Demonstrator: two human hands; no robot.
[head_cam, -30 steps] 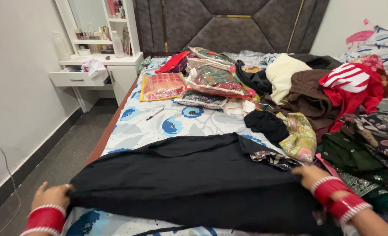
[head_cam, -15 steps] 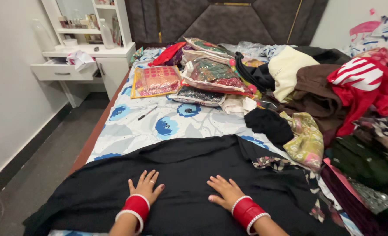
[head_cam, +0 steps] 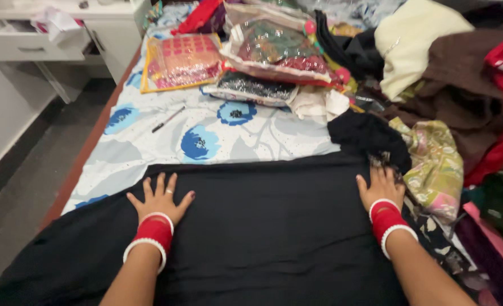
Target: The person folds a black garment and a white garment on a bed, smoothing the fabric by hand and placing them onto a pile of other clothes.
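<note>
A large black garment (head_cam: 263, 232) lies spread flat across the near part of the bed. My left hand (head_cam: 159, 198) rests palm down on it near its far left edge, fingers spread. Over at the garment's far right edge, my right hand (head_cam: 381, 186) presses flat, just below a crumpled black cloth (head_cam: 368, 136). Both wrists carry red bangles. Neither hand holds anything.
The bedsheet (head_cam: 166, 141) is white with blue flowers; a pen (head_cam: 168, 119) lies on it. Packed clothes in clear bags (head_cam: 274, 48) sit further back. A heap of loose clothes (head_cam: 450, 90) fills the right side. A white dresser with an open drawer (head_cam: 13, 45) stands at left.
The hands went from gripping the garment's ends to lying flat on it, then slid apart toward its far edge. The camera has tilted down and moved closer.
</note>
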